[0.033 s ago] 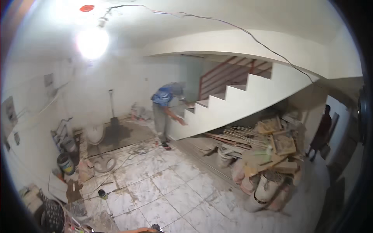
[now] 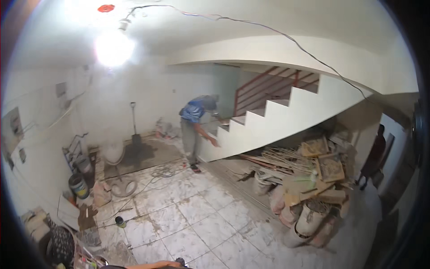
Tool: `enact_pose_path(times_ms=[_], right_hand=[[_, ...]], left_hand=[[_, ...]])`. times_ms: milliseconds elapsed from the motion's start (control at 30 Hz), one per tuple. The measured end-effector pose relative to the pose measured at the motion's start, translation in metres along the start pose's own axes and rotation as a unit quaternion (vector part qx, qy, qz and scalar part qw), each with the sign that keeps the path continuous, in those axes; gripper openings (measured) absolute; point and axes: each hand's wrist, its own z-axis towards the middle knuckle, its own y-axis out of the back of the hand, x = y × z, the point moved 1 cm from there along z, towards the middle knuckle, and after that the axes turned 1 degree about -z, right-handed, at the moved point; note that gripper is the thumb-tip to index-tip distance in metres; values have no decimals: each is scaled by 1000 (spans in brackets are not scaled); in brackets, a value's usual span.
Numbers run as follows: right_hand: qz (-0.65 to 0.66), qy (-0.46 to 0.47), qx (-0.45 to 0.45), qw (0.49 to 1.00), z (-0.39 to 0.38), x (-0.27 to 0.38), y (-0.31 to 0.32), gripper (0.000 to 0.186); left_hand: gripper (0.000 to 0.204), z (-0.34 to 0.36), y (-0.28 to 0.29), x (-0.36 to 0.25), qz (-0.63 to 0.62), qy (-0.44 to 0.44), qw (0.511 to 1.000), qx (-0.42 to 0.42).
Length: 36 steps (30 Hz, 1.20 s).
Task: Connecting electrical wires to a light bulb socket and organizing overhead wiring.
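At the lower edge of the picture, only a strip of my left hand and forearm shows, coming in from the left with a dark sleeve behind it. A dark, rounded thing touches the hand's far end. The frame edge cuts off the fingers, so their grip on it cannot be made out. My right hand is out of view. Farther off, a person in a blue patterned shirt and cap bends beside the white staircase, one arm reaching down near its lowest steps.
Buckets, sacks, boards and sticks form a debris pile under the stairs. A shovel leans on the back wall. A cable and a small can lie on the tiles. Another person stands at the right doorway.
The whole view has shifted slightly, so the room sits a little farther right. A bit more of my forearm shows at the bottom. The bending person keeps much the same posture.
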Motion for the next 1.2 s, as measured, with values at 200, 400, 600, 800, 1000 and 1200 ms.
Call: enact_pose_path(times_ms=[200, 400, 600, 800, 1000, 1200], right_hand=[[-32, 5, 58, 998, 8, -4, 8, 44], [-15, -20, 81, 996, -26, -53, -6, 43], [8, -57, 90, 994, -71, -76, -13, 41], [25, -106, 91, 990, -110, -95, -25, 40], [-34, -128, 135, 982, -109, -75, -24, 39], [-124, -103, 242, 957, -80, -21, -32, 38]], left_hand=[[36, -101, 3, -26, 49, 50, 997, -39], [35, -144, -21, -65, 130, 49, 990, -32], [33, -160, 0, -110, 68, 155, 980, -104], [26, -195, -173, 179, 193, -170, 964, -70], [30, -165, 14, -48, 5, 14, 990, -137], [24, -140, 18, 38, -114, 63, 980, -153]])
